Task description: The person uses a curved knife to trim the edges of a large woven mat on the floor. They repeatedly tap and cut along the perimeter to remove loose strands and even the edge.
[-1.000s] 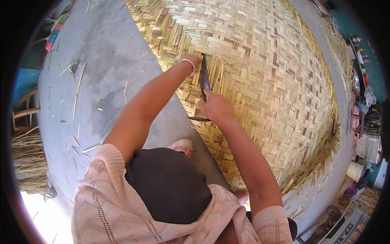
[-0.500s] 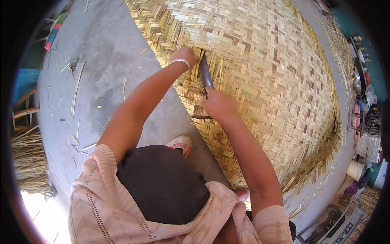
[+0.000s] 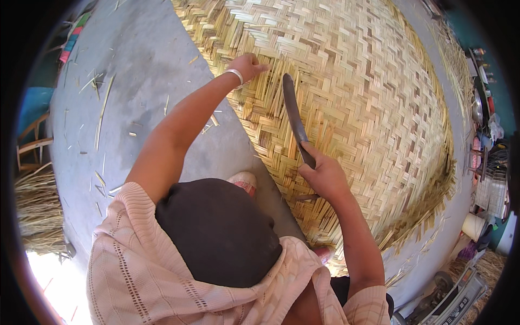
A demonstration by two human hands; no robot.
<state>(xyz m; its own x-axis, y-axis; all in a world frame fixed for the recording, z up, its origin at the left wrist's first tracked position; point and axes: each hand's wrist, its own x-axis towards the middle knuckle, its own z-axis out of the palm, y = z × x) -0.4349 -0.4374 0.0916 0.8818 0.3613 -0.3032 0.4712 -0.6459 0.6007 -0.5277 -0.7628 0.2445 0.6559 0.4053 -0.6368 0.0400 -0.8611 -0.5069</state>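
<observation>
A large woven bamboo mat (image 3: 368, 92) lies on the grey concrete floor (image 3: 146, 70). My right hand (image 3: 324, 176) is shut on the handle of a long dark knife (image 3: 293, 111), whose blade lies over the weave pointing away from me. My left hand (image 3: 248, 66), with a silver bangle on the wrist, presses on the mat near its left edge, fingers on the strips. My dark-trousered knee (image 3: 216, 233) and a pink shoe (image 3: 244, 181) are beside the mat's edge.
Loose bamboo slivers (image 3: 100, 116) are scattered over the floor at left. A bundle of dry strips (image 3: 38, 211) lies at far left. Containers and clutter (image 3: 487, 162) line the right side, beyond the mat's frayed edge (image 3: 422, 216).
My left hand has moved up along the mat's edge. The right hand has drawn back toward me, tilting the knife blade over the weave.
</observation>
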